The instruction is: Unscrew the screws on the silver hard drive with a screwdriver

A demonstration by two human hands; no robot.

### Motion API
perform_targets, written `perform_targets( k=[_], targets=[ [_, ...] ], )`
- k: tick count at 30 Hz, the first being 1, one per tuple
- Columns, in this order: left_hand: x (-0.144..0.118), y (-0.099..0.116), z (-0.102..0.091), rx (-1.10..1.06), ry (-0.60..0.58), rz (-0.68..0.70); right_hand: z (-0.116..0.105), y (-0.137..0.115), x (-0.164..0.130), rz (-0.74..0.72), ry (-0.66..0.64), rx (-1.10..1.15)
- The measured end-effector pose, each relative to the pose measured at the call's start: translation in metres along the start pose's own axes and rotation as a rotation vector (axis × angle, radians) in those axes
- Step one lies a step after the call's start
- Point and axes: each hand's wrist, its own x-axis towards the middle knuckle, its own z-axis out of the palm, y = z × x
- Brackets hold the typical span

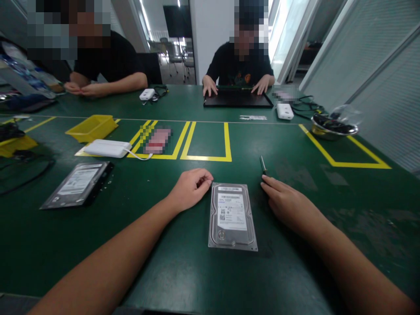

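Observation:
A silver hard drive (232,238) with a white label lies flat on the green table between my hands. My left hand (189,188) rests by its upper left corner, fingers curled together and closed. Whether they pinch anything is hidden; the fingertips are at or very near the drive's edge. To the right of the drive, my right hand (288,203) is closed round a screwdriver (263,165), whose metal shaft points away from me. Most of its handle is covered by the fingers.
Another hard drive (77,186) lies at left, with small bits beside it. Beyond are a white power bank (106,148), a blurred phone (158,141), a yellow tray (92,127) and a metal bowl (334,129) of dark things. Two people sit opposite, one touching a black panel (238,99).

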Motion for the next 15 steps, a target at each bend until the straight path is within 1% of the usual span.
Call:
perform_targets(
  k=[3, 6, 9, 12, 15],
  targets=[
    [0.0, 0.005, -0.006, 0.162, -0.03, 0.016, -0.001, 0.001, -0.001, 0.013, -0.009, 0.003],
    [0.001, 0.009, -0.021, 0.395, -0.113, -0.03, -0.002, 0.001, -0.001, 0.02, -0.021, 0.01],
    [-0.001, 0.008, -0.045, 0.569, -0.229, -0.191, -0.003, 0.0, -0.002, 0.023, -0.034, 0.017],
    [-0.008, -0.003, -0.074, 0.731, -0.299, -0.396, -0.004, -0.001, -0.003, 0.027, -0.043, 0.021],
    [-0.022, -0.022, -0.1, 0.791, -0.291, -0.486, -0.005, -0.001, -0.002, 0.033, -0.049, 0.022]
  ],
)
